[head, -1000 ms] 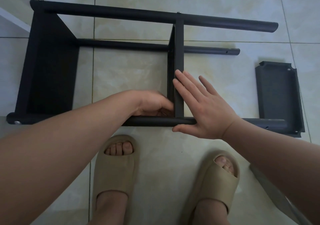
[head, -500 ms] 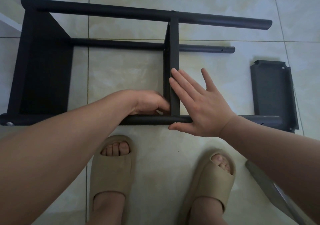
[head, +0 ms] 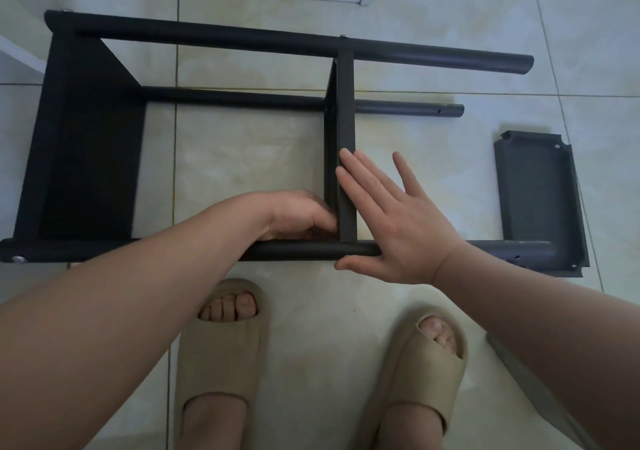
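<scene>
Rack frame, black metal, lies on its side on the floor, just ahead of the person's feet. Since a second ago it sits in the same spot. Both hands are at the same joint, but the right hand's outer fingers are now spread wider.

Right hand: flat and open, fingers straight. Its fingertips press the right face of the middle panel and its thumb lies along the near tube.

Left hand: fingers curled into the corner where that panel meets the near tube. Fingertips are hidden, so I cannot tell whether they pinch anything.

Count: three tubes visible; two panels fitted, the middle one and the end panel. One loose panel lies to the right, its corner under the end of the near tube. Two beige sandals, worn.

Floor is pale glossy tile with thin grout lines. A white edge shows far left, and a grey strip, unidentified, lower right.
</scene>
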Available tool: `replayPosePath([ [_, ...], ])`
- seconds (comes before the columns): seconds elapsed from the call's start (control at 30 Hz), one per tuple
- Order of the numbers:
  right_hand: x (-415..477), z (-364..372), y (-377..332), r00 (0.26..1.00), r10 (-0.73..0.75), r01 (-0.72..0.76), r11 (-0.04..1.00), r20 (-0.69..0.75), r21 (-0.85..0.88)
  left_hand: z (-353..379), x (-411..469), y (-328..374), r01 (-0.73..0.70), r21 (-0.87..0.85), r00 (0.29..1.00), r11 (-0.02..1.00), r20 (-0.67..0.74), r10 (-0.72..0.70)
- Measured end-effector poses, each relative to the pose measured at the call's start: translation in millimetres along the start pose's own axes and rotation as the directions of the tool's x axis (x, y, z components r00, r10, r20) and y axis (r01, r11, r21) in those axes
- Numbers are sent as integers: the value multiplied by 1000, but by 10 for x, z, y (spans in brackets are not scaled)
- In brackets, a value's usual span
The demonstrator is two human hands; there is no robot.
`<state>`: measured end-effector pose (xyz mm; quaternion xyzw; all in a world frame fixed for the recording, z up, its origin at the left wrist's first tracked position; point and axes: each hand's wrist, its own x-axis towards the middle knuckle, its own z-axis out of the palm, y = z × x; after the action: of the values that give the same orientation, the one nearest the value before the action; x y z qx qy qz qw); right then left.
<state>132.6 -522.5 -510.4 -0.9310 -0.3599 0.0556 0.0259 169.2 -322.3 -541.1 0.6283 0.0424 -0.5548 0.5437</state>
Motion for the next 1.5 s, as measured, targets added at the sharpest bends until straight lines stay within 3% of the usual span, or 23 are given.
replayPosePath([
  [0.3, 4, 2, -2, 1000, 1, -1, 1000, -5, 5, -17, 18, 3, -5, -50, 1000, 999, 22, 6],
  [0.6, 4, -11, -1, 1000, 8, -8, 1000, 14, 17, -50, -6, 28, 100, -88, 989, 991, 117, -89],
  [0.9, 2, 0, 6, 1000, 13, -13, 999, 6, 30, -52, 25, 141, 181, -63, 981, 981, 80, -176],
  [1.5, -3, 18, 2, 1000, 16, -16, 999, 2, 38, -81, 64, -7, 9, -136, 992, 991, 126, 9],
])
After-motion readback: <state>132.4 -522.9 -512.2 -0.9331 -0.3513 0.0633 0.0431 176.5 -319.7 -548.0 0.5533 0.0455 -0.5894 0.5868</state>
